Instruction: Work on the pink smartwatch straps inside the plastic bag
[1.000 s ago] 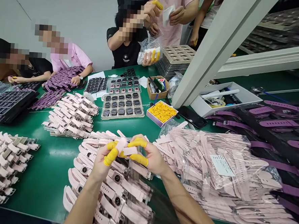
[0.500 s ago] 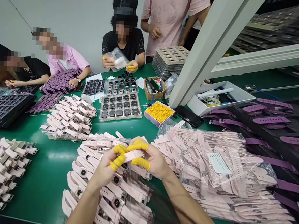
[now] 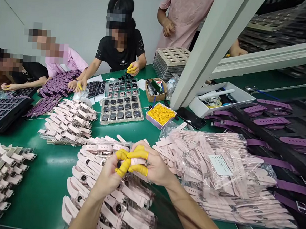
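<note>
A pale pink watch strap (image 3: pixel 139 161) is pinched between both hands, its ends partly covered by yellow finger cots. My left hand (image 3: pixel 110 175) closes on its left end with thumb and fingers pressed together. From the other side, my right hand (image 3: pixel 157 166) grips the strap with fingers above and thumb below. Whether a watch body is attached is hidden by the fingers. Beneath the hands lies a stack of pink-strapped watches (image 3: pixel 85 177) in clear trays, some with dark round sensor backs facing up. Bagged pink straps (image 3: pixel 191 158) lie to the right of my right hand.
A box of yellow finger cots (image 3: pixel 161 114), a black phone (image 3: pixel 191 118) and a tray of dark watch faces (image 3: pixel 121 109) stand beyond the hands. More pink watches (image 3: pixel 68 121) are at left. A white post (image 3: pixel 208 52) rises at right. Several co-workers sit across the table.
My fingers have closed further over the strap, hiding more of it. The opposite co-worker has lowered the clear bag and reaches to the table. My view has shifted slightly.
</note>
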`<state>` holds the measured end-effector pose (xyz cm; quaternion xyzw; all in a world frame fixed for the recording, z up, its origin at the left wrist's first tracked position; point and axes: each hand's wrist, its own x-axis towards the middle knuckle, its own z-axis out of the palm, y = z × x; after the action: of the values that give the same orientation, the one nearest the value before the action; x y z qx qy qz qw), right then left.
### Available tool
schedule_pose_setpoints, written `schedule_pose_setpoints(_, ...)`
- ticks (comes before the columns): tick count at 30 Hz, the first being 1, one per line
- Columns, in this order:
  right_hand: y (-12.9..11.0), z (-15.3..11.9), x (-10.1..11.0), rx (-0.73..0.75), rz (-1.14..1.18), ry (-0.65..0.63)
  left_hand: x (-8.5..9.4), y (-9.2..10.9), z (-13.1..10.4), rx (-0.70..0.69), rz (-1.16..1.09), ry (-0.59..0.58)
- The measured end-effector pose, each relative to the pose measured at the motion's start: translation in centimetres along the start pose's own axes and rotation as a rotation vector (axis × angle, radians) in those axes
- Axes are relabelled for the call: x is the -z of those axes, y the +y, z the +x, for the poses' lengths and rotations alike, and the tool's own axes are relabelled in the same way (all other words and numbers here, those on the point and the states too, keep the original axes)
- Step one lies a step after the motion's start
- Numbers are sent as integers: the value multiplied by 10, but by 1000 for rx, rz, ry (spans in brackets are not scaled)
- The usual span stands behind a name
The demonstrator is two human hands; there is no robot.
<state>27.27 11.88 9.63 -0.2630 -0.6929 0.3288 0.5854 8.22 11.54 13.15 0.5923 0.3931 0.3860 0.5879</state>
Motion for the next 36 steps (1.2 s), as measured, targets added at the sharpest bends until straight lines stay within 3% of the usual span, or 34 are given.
schedule_pose_setpoints(6,-5,1,3,-6,-132,-44,1,-1,4,42,-89,-12)
schedule_pose_setpoints(14,3,-2,8,-227,114,-33,2,-7,5,-87,-92,57)
schedule_pose_setpoints(24,-5,1,9,27,-193,-58,-1,-3,5,-106,137,33)
schedule_pose_setpoints(31,-5,1,23,-32,-10,-83,9,-4,6,-15,-10,-163)
schedule_pose_setpoints(36,-7,1,22,31,-82,-176,9,-4,6,-35,102,-169)
